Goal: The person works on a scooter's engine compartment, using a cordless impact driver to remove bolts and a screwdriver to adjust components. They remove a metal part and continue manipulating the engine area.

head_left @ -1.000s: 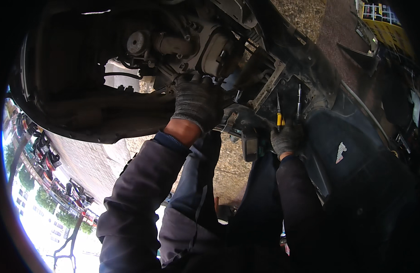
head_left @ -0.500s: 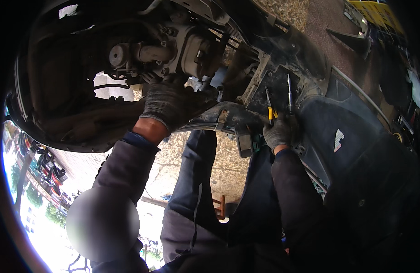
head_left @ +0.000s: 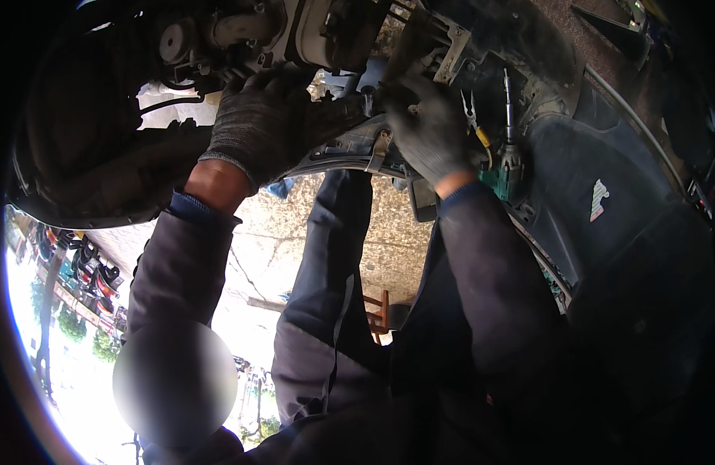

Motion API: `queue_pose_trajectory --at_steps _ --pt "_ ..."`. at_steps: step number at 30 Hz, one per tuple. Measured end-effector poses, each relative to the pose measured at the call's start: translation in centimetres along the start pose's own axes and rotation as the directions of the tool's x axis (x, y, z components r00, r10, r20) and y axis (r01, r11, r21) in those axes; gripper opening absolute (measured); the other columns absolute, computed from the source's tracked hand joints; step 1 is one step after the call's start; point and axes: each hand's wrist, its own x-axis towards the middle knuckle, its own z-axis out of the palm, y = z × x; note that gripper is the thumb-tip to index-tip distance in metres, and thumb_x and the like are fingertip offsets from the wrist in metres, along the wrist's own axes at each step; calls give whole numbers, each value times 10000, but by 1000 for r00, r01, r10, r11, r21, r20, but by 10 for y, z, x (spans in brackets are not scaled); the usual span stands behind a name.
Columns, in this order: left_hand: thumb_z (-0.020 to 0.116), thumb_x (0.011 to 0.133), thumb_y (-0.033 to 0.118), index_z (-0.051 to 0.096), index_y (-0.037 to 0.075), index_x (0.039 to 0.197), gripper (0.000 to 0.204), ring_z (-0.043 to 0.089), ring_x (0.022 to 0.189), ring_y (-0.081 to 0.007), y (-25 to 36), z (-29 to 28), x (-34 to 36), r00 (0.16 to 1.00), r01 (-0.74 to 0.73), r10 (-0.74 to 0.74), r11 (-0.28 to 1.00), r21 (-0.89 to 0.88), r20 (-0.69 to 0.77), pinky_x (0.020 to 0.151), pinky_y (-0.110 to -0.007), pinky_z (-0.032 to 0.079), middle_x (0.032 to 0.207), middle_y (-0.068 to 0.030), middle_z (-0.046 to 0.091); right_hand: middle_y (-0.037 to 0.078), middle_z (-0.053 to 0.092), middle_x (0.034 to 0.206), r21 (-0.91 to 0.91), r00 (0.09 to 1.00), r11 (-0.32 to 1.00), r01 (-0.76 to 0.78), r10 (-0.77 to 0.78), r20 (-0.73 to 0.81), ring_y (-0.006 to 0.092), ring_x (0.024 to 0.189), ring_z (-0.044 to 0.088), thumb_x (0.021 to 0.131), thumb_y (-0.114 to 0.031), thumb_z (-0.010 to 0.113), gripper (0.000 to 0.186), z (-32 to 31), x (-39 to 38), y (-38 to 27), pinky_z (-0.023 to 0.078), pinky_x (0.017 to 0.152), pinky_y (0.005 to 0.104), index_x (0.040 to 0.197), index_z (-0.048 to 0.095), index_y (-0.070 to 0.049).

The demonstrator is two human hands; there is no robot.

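Note:
My left hand (head_left: 257, 124), in a grey knit glove, reaches in below the grimy engine (head_left: 307, 35) of an opened scooter. Its fingers curl round something dark I cannot make out. My right hand (head_left: 431, 128), gloved too, hovers at the inner edge of the body frame, close to a small bolt-like fitting (head_left: 368, 102); motion blurs its fingers. To its right, needle-nose pliers (head_left: 480, 133) with yellow handles lie on the dark plastic with jaws parted. Next to them rests a green-and-black power driver (head_left: 511, 167) with a long bit.
A broad black body panel (head_left: 606, 209) fills the right side. A metal bracket (head_left: 378, 151) clips onto the frame's near edge. Below are my legs (head_left: 326, 263), the stone-patterned floor (head_left: 392, 248) and a small wooden stool (head_left: 378, 314). Dark housing (head_left: 78, 178) curves round at left.
My right hand has left the pliers and driver and moved left and up to the frame near my left hand. The pliers' jaws are now parted. My left hand stays under the engine.

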Motion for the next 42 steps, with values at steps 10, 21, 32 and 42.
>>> queue_pose_trajectory --at_steps 10,21,32,42 --pt "634 843 517 677 215 1105 402 503 1213 -302 -3 21 -5 995 -10 11 1000 15 -101 986 -516 394 1283 -53 561 152 667 1073 48 960 976 -211 197 200 349 1001 651 811 -190 694 349 79 33 -14 545 854 419 1144 626 -114" --pt "681 833 357 602 77 1191 462 496 1241 -287 1 14 -3 994 15 -23 997 -75 -105 1024 -461 385 1282 -99 569 205 636 979 154 988 976 -151 144 53 383 965 609 821 -129 639 316 66 7 -18 505 832 466 1109 553 -35" --pt "662 824 332 626 141 1175 402 585 1019 -354 -9 -53 -48 985 163 -167 983 -82 -46 886 -458 463 1070 -109 632 139 633 1148 389 912 850 -356 406 -52 233 1047 626 913 -317 656 460 4 -59 41 489 913 357 1247 536 -25" --pt "667 786 124 629 49 1069 295 589 1010 -340 -50 -103 -110 850 369 -400 917 -153 -343 920 -427 454 1057 -138 638 -12 545 759 549 352 185 -815 911 216 120 547 541 816 -77 656 134 -49 -144 119 409 452 254 915 580 -126"
